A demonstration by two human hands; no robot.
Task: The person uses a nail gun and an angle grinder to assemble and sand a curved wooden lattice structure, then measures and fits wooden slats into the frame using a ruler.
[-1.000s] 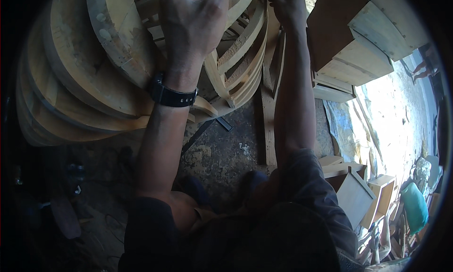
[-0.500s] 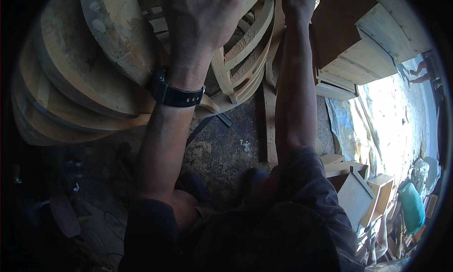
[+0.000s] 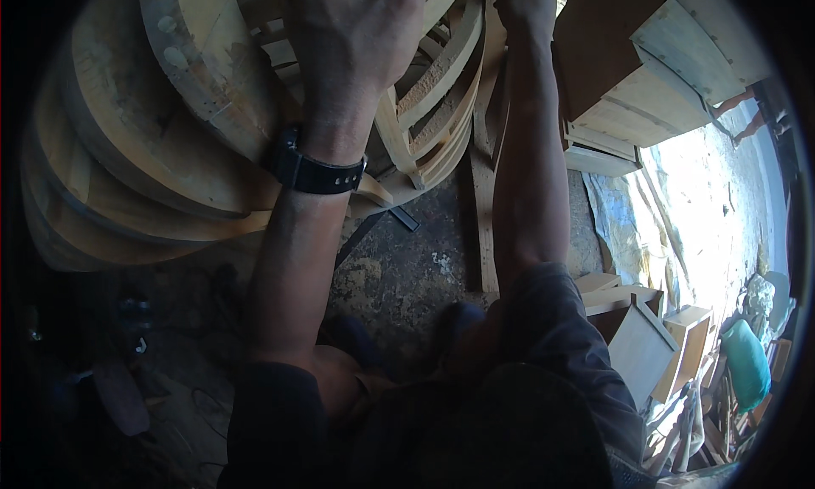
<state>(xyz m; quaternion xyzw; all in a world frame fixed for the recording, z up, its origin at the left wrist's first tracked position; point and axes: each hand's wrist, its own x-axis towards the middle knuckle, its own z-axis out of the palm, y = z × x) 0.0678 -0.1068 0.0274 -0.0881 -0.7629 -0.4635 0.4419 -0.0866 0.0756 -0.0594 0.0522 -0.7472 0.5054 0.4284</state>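
My left hand (image 3: 352, 35), with a dark watch (image 3: 321, 171) on its wrist, is at the top edge over curved wooden ribs (image 3: 441, 77). Its back faces up and the knuckles are bent; the fingers curl out of sight, so what they grip is hidden. Farther right, my right hand (image 3: 526, 9) has its fingers bent at the top edge, beside a long wooden strip (image 3: 482, 192). Its grip is also cut off by the frame. Sawdust lies on one of the ribs. Wide curved wooden panels (image 3: 144, 132) spread out left of my left forearm.
A wooden cabinet-like piece (image 3: 654, 98) stands at the upper right. Drawer-like boxes (image 3: 686, 340) and a teal bundle (image 3: 747, 366) lie at the lower right, by a sunlit sheet. A dark bar (image 3: 404, 218) sits on the stained floor (image 3: 407, 268). Another person's limbs (image 3: 739, 115) show far right.
Both hands have shifted slightly left in the picture, and more of the right hand shows. The other person's limbs at far right have changed position. The wooden pieces look much the same.
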